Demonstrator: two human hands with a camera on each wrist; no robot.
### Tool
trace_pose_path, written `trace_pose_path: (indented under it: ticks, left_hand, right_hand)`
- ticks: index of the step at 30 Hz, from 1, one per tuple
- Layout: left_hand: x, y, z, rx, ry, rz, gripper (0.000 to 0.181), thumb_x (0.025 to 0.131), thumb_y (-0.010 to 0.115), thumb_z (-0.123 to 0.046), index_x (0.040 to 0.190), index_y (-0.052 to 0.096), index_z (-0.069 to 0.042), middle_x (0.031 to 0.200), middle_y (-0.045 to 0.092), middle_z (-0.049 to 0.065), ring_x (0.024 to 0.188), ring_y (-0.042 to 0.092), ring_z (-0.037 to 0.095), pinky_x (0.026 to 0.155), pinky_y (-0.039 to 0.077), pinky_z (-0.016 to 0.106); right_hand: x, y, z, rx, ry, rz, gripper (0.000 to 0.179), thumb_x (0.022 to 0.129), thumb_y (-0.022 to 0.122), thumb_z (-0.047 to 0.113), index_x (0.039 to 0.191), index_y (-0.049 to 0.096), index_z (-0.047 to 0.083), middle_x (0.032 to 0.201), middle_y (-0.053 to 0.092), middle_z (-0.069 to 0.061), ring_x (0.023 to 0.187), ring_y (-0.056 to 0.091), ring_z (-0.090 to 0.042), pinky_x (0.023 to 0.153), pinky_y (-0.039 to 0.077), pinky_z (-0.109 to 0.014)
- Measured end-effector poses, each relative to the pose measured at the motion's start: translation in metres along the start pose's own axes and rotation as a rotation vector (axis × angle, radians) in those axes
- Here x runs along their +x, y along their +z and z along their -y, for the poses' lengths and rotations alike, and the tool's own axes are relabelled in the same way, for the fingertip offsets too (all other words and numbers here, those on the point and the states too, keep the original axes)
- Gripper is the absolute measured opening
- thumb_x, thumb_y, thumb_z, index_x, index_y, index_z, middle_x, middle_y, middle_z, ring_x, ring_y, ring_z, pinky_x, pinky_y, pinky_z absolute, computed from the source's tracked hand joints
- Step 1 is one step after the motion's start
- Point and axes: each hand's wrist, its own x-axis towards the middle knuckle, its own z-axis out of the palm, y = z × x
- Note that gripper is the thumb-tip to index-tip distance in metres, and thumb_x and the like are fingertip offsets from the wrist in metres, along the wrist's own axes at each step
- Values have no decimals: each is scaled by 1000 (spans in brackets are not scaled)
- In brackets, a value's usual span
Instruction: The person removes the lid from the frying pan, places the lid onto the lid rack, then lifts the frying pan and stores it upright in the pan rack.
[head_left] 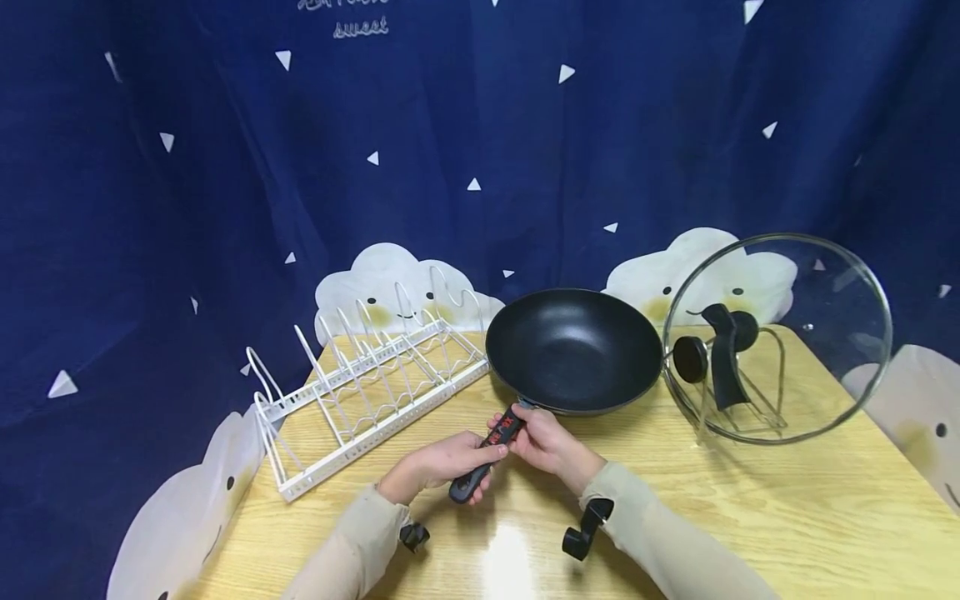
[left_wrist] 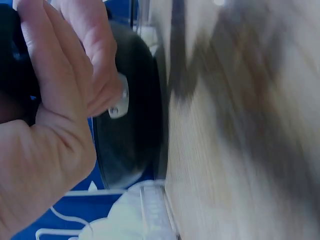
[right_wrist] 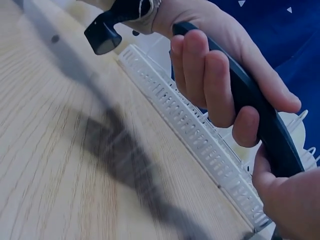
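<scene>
1. left hand grasps the black handle near its free end, thumb laid over the top and fingers curled beneath, as the right wrist view shows.
2. right hand holds the same handle higher up, close to where it joins the pan; both hands are taken up by this one grip.
3. the pan is in the middle of the head view, beyond the hands, with its dark hollow facing up toward the head camera. the handle is clear of the wood and casts a shadow on it; whether the pan's base touches the table i cannot tell.
4. on the left, a white wire rack runs slantwise with its upright loops raised. its far end comes just beside the pan's left rim, so it hems in that side; whether they touch is unclear.
5. on the right, a big glass lid leans on edge in a stand with a black upright piece and wire legs. the lid's rim comes right up to the pan's right edge in the head view, leaving little visible gap there.
6. behind everything hangs a dark blue curtain with white triangles and smiling clouds.
7. near each cuff juts a small black wrist device, above the bare wood.
</scene>
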Motion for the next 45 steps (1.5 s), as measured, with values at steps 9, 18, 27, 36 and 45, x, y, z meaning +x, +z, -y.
trace_pose_path:
  ticks: [9,18,27,36,45]
  left_hand:
    - [5,18,0,-28,12,-32,37,96,53,-35,77,49,-3,59,53,4,46,55,13,46,50,27]
    - [12,34,-4,-69,22,-61,30,95,55,-28,77,49,-6,57,52,4,45,54,13,45,50,26]
    - [18,53,-6,-160,47,-76,25,94,56,-23,76,48,-7,54,51,3,43,54,12,44,49,26]
    - [22,70,-7,-236,84,-97,24,94,55,-22,77,51,-6,56,53,2,45,54,10,46,50,26]
    - [28,88,-6,-312,101,-125,22,96,52,-25,85,51,-6,58,53,2,47,55,11,46,49,25]
  right_hand:
    - [-7,-9,7,-32,35,-6,25,104,22,13,116,32,-7,97,46,-11,90,58,-17,83,49,-31]
    - [-13,-16,15,-65,38,32,26,104,20,13,113,34,-8,94,51,-11,87,59,-16,81,50,-33]
    - [-22,-21,18,-45,58,-7,17,104,24,12,109,33,-1,94,49,-10,85,57,-16,81,49,-30]
    - [-24,-28,21,-109,51,-25,11,102,33,9,104,35,-1,90,49,-9,79,57,-14,77,51,-26]
    - [-30,-39,30,-161,100,80,16,103,31,10,101,37,-4,86,52,-8,78,57,-13,77,51,-26]
